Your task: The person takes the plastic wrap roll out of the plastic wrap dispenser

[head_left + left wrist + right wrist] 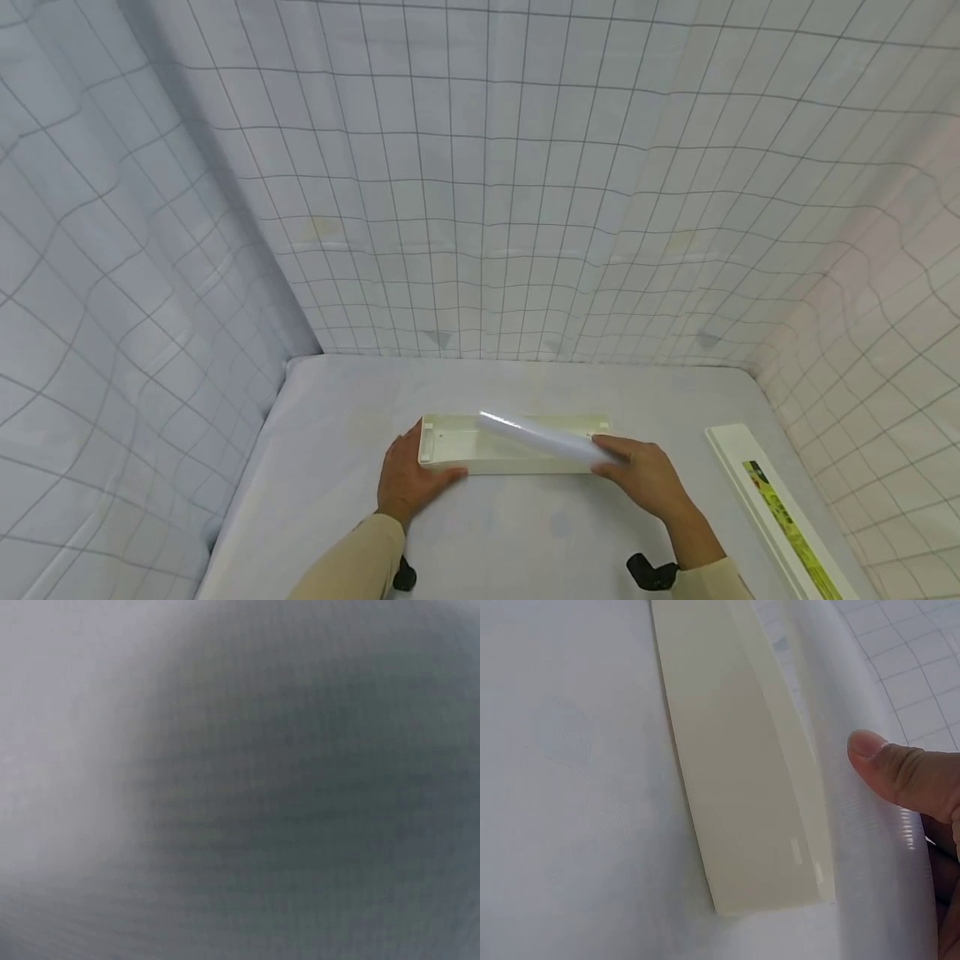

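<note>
A long cream plastic box (517, 467) lies open-topped on the white-covered table. My left hand (411, 477) holds its left end, thumb along the front wall and fingers at the end and behind. In my right hand (647, 475) is the right end of a roll of clear plastic film (536, 435), pinched between thumb and fingers. The roll slants above the box, its left end toward the back wall. In the right wrist view, the thumb presses on the film roll (870, 847) beside the box's outer wall (742, 772). Blur fills the left wrist view.
A long cream lid (738, 437) with a yellow-green label (787, 525) lies slantwise at the table's right. Grid-patterned white sheets (487, 208) hang behind the table and along both sides. Black wrist devices (651, 573) sit at the cuffs.
</note>
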Tool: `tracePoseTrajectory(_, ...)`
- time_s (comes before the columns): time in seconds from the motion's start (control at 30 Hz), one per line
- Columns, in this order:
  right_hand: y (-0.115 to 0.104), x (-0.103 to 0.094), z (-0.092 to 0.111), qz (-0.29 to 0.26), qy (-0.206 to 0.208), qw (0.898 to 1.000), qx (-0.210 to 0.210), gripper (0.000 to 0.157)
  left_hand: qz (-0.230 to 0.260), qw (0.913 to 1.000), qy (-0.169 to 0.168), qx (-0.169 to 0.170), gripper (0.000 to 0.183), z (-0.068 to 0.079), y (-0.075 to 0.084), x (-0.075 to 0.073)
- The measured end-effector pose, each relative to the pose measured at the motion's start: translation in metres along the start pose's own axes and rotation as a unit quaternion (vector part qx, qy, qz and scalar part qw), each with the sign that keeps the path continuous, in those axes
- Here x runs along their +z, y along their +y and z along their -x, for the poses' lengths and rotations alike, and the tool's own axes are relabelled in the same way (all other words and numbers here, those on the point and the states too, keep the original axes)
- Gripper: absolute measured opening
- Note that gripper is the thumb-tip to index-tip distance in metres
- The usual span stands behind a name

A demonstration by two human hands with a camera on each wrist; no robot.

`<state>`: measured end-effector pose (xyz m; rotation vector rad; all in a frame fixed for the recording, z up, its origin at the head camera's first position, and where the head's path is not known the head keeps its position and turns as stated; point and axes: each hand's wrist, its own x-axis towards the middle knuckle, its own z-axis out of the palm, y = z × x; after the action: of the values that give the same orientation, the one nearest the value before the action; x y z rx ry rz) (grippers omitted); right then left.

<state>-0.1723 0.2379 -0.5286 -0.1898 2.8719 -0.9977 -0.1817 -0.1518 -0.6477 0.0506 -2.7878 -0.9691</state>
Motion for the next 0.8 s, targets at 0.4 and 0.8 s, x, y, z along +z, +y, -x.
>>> tracePoseTrajectory(0.4, 0.017, -0.014, 0.016, 0.019, 0.055, 0.998, 0.010, 0.050, -0.006, 1.0000, 0.001, -0.006, 0.121, 0.000, 0.002, -0.001)
tracePoseTrajectory(0.8, 0.030, -0.018, 0.028, 0.032, 0.049, 0.996, 0.072, 0.053, 0.000, 0.9999, -0.006, -0.015, 0.121, 0.000, 0.004, -0.001)
